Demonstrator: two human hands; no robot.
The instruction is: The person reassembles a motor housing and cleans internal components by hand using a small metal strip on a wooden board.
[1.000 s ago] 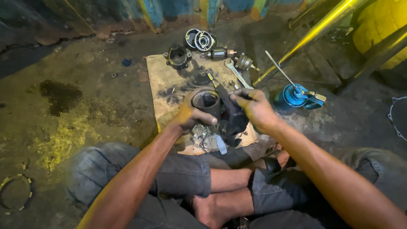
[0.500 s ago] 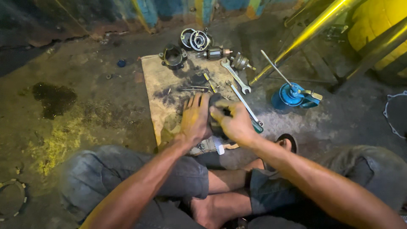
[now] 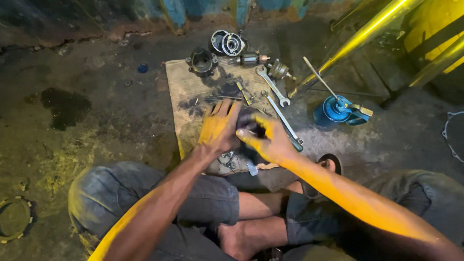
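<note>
Dark part (image 3: pixel 251 126) lower — both hands (image 3: pixel 220 128) flatter

Your arms are bare to past the elbows, with no sleeves, gloves, watch or rings on your left hand (image 3: pixel 218 129) or right hand (image 3: pixel 270 140). You wear grey denim shorts (image 3: pixel 193 203), and your feet are bare.

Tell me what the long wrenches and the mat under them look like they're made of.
Wrenches: bare steel by the look, from their silvery sheen. Mat: likely cardboard or worn board, tan and matte, with dark oily stains; the picture leaves it open.
</note>
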